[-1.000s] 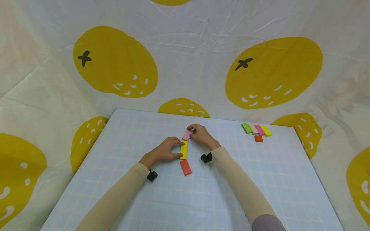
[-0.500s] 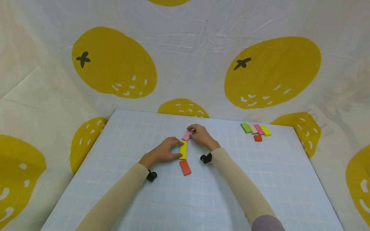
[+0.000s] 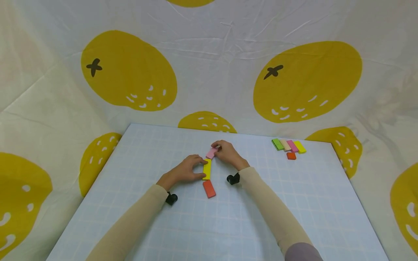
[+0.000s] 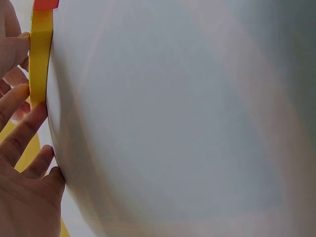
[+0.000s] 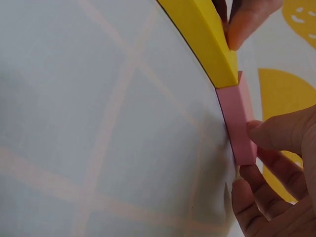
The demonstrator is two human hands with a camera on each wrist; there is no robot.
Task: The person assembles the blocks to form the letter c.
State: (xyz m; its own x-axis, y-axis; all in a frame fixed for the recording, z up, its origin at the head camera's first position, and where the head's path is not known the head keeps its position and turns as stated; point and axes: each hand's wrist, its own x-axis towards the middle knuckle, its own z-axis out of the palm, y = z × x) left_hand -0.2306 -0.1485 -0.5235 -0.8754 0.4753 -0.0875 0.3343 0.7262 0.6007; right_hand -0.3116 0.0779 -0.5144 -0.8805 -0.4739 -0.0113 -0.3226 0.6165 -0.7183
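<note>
In the head view my left hand (image 3: 184,170) spans a flat yellow block (image 3: 207,169), thumb at its near end and a fingertip at its far end. My right hand (image 3: 226,153) pinches a small pink block (image 3: 211,153) just beyond it. The right wrist view shows the pink block (image 5: 236,126) meeting the yellow block (image 5: 205,42) end to end, at a slight angle. A red block (image 3: 209,189) lies at the near end of the yellow one, slanted. Part of that red block (image 4: 46,4) shows at the top of the left wrist view.
At the back right of the pale blue gridded tabletop (image 3: 261,217) lie a green block (image 3: 278,144), a beige block (image 3: 285,145), a darker pink block (image 3: 292,146) and another yellow block (image 3: 300,147) in a row. A small orange-red block (image 3: 291,156) lies before them. Fruit-printed cloth surrounds the table.
The view shifts very slightly. Both hands and the blocks they hold stay in place.
</note>
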